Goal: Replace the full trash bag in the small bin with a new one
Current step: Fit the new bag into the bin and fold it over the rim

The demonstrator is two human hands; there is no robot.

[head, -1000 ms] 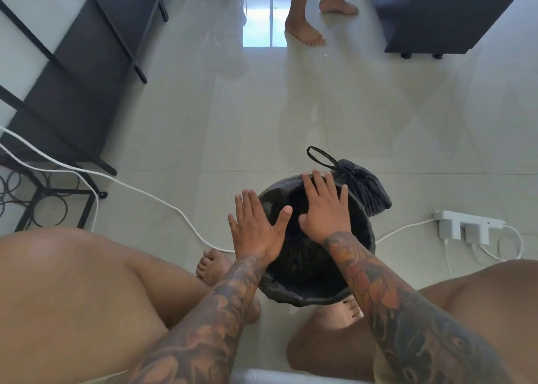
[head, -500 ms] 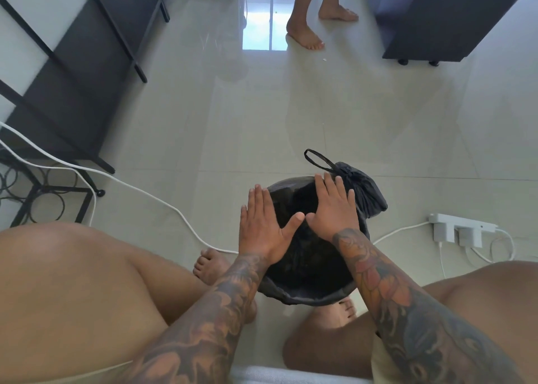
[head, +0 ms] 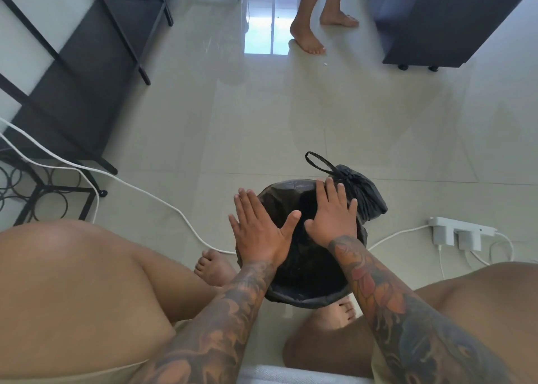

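**Smoothing the fresh liner into the small bin**

Hovering flat over the bin's mouth, the left hand point(head: 257, 232) and the right hand point(head: 334, 217) both have straight, spread fingers and grip nothing; whether the palms actually touch the plastic cannot be told. The small bin point(head: 294, 300) stands upright on the floor point(head: 262, 121) between the person's feet, mouth facing up, its long axis vertical. A new black bag point(head: 279, 193) already lines it, folded over the rim. This film looks thin, soft and slippery, so it is best taken at the rim fold rather than the slack middle. Just behind the bin, touching it or nearly so, sits the full bag point(head: 362, 193), tied shut, its loop handle point(head: 318, 162) pointing up and away. It likely weighs little and lifts best by that loop.
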